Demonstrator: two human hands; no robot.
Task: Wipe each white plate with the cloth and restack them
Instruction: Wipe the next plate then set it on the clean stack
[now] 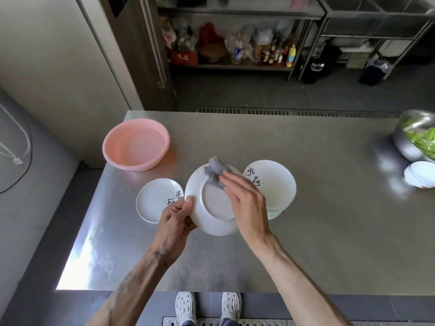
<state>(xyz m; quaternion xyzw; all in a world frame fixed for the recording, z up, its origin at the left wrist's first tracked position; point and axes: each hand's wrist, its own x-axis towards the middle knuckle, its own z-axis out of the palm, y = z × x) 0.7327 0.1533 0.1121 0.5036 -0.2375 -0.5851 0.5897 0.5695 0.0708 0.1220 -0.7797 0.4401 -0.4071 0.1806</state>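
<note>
My left hand point(176, 218) grips the left rim of a white plate point(213, 205), held above the steel table with its underside facing me. My right hand point(247, 198) presses a grey cloth point(217, 171) against the upper part of that underside, fingers laid over the cloth. A single white plate with black writing point(155, 198) lies on the table to the left, partly behind my left hand. A stack of white plates point(277, 184), its top one also marked with black writing, stands to the right, partly hidden by my right hand.
A pink plastic basin point(136, 147) sits at the back left of the steel table point(329, 220). A metal bowl of green leaves point(416, 137) and small white dishes point(420, 176) stand at the far right. Shelves with bottles line the far wall.
</note>
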